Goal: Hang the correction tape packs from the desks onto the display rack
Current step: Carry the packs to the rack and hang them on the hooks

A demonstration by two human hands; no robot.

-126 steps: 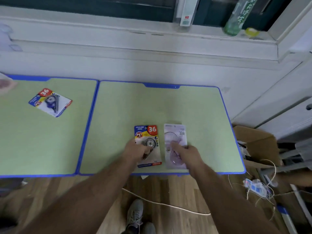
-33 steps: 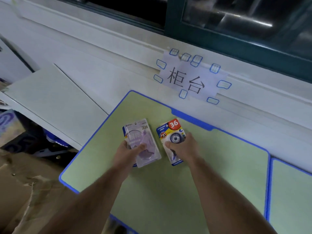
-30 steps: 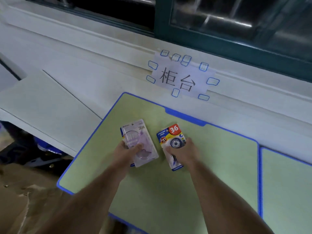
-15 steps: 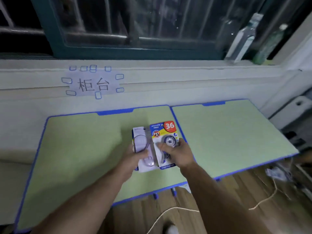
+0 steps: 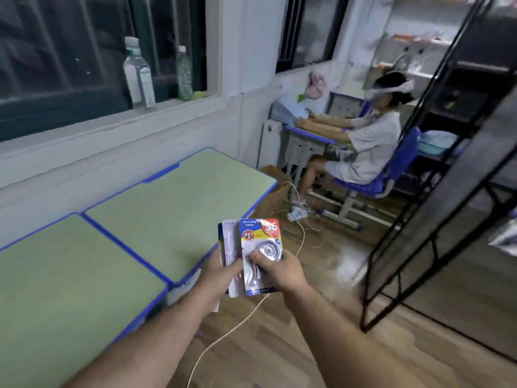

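Green desks (image 5: 167,208) sit to the left under the window, and the black display rack (image 5: 436,214) stands to the right across the wood floor. Both correction tape packs are in the air between them: the colourful pack (image 5: 260,236) with the red 36 is pinched by the right hand (image 5: 282,271), and the pale pack (image 5: 230,242) sits just behind and left of it, gripped by the left hand (image 5: 218,273). Fingers (image 5: 258,257) curl round the lower halves, tops poking out free. My tip: keep those top edges clear, since that's where I'd guess the hang holes are, and hook one pack at a time.
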